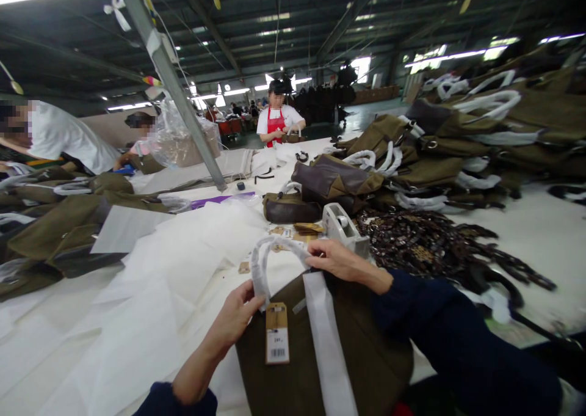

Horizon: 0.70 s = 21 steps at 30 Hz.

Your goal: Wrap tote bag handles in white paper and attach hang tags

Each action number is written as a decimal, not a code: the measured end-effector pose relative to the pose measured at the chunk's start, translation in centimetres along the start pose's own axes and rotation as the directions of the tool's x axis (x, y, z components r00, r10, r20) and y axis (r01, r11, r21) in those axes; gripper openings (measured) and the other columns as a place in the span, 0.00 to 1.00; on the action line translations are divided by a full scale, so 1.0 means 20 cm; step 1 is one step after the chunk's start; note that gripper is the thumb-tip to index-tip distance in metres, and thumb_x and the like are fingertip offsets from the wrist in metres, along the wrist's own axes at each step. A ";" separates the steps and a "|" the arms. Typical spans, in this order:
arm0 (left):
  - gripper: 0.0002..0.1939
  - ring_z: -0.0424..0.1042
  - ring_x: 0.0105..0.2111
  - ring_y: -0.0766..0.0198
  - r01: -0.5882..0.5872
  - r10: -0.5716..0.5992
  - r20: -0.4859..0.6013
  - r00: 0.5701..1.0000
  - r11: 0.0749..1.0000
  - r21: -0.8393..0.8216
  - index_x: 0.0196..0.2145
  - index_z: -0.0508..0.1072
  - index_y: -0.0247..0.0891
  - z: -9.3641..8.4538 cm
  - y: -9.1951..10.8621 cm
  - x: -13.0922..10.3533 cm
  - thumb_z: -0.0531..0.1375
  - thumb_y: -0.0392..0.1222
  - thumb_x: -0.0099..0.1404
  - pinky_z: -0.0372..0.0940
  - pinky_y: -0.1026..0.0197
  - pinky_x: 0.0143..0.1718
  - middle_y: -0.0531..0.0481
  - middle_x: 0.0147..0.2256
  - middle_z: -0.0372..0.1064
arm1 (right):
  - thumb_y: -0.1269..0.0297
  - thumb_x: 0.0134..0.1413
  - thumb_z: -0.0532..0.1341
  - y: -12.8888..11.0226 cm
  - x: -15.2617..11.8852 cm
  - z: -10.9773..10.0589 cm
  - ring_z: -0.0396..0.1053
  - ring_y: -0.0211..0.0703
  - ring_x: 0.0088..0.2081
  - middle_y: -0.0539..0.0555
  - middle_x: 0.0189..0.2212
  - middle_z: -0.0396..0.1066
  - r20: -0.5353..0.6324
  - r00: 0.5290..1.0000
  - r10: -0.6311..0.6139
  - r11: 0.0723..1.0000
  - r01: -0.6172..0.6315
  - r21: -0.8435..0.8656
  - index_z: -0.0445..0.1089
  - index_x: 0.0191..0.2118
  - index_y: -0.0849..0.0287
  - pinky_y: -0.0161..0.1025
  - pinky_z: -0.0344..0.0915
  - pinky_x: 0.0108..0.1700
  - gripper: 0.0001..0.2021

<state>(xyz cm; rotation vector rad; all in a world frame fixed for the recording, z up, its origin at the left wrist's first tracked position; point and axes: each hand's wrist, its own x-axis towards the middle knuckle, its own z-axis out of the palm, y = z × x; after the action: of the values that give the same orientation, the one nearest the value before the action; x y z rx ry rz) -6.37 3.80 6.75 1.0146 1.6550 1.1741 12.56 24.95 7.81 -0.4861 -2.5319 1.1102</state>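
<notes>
White table (151, 318): olive bag (320, 355) lengthwise, handle (274, 251) far; both hands (235, 315) (336, 260) grip pinching handle.

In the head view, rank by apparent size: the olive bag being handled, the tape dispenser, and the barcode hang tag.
1. Olive bag, by far the largest, though nearest the camera.
2. Tape dispenser.
3. Hang tag; close to the dispenser in apparent size, and nearer the camera, so unsure.

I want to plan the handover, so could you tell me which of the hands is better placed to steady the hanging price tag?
Probably the left hand: its fingertips pinch the wrapped handle just above the price tag. The right hand rests farther away on the handle's other end.
</notes>
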 end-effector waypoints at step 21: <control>0.06 0.75 0.37 0.57 -0.246 0.349 -0.144 0.926 0.847 0.471 0.37 0.72 0.42 0.01 0.24 -0.12 0.60 0.43 0.61 0.69 0.61 0.34 0.49 0.38 0.76 | 0.55 0.62 0.62 -0.53 -0.37 -0.31 0.69 0.42 0.48 0.54 0.47 0.73 0.013 0.937 -0.349 0.934 0.349 -0.070 0.71 0.47 0.57 0.36 0.64 0.51 0.13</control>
<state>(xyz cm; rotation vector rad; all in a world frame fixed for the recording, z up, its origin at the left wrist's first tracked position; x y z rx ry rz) -4.70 2.68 11.69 1.5208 2.0606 1.1648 20.03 18.93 18.61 -0.0437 -2.5325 0.8882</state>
